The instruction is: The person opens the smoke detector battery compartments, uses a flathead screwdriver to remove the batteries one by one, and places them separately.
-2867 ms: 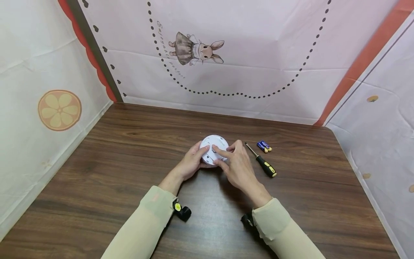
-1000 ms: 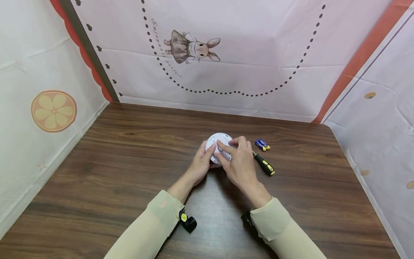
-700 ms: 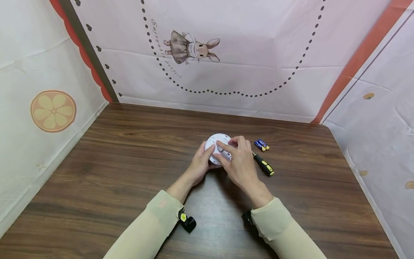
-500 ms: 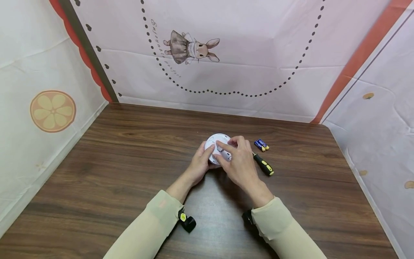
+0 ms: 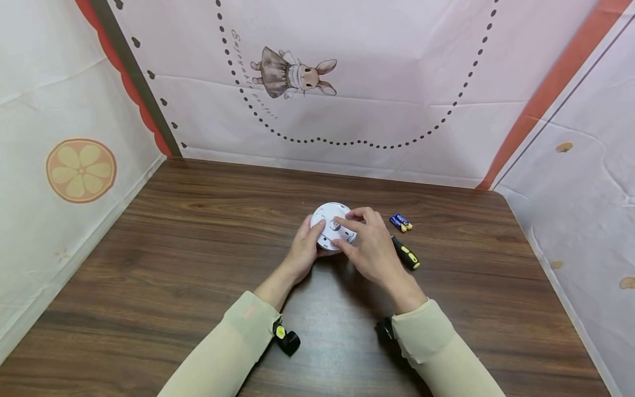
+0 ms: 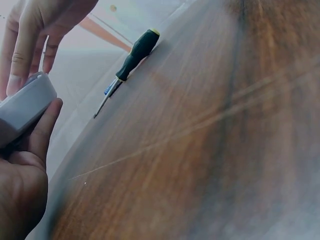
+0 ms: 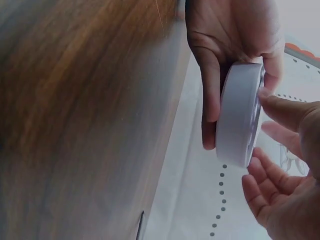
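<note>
A round white plastic device (image 5: 324, 212), flat like a puck, is held above the table with its slotted face up. In its middle shows a small grey recess. My left hand (image 5: 301, 251) grips it from the left, thumb on the face and fingers underneath. My right hand (image 5: 374, 251) reaches over the right side, index finger and thumb spread on the face, other fingertips by the far rim. From the right wrist view, the device (image 7: 237, 115) stands edge-on between both hands. The left wrist view catches only its grey-looking side (image 6: 30, 107).
A screwdriver (image 5: 407, 253) with a black and yellow handle lies right of my right hand, its shaft hidden in the head view. Beyond it are two blue and yellow batteries (image 5: 401, 222). Printed cloth walls (image 5: 377, 88) border the brown wooden table (image 5: 223, 220).
Since the earliest frame both hands shifted slightly right with the device. In the last half second it tipped a little leftward, and my right thumb and index finger spread wider, showing more of its face.
</note>
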Action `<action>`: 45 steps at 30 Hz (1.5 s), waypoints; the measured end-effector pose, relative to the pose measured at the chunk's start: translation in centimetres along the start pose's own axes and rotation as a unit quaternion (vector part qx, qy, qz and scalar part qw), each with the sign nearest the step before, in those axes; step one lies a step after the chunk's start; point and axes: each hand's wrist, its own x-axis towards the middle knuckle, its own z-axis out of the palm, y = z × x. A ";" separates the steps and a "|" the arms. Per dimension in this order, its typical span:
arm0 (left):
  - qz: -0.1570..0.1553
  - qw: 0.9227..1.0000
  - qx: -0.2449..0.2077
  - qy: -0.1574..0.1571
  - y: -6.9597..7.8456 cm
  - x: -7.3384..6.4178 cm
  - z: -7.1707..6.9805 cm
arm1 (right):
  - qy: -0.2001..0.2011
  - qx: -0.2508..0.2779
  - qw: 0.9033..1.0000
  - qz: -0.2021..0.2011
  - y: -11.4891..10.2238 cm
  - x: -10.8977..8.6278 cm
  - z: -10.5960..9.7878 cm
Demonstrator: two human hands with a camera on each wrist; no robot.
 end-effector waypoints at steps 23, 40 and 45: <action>0.055 0.996 0.053 0.045 0.1 0.0 0.6 | 0.082 0.058 0.995 0.018 0.1 -0.1 0.9; 0.032 0.999 -0.003 0.033 0.6 0.0 0.9 | 0.072 0.048 0.996 0.031 -0.4 0.1 1.0; 0.017 1.000 -0.012 0.019 0.7 0.0 0.7 | 0.062 0.043 0.997 0.029 -0.5 -0.1 0.8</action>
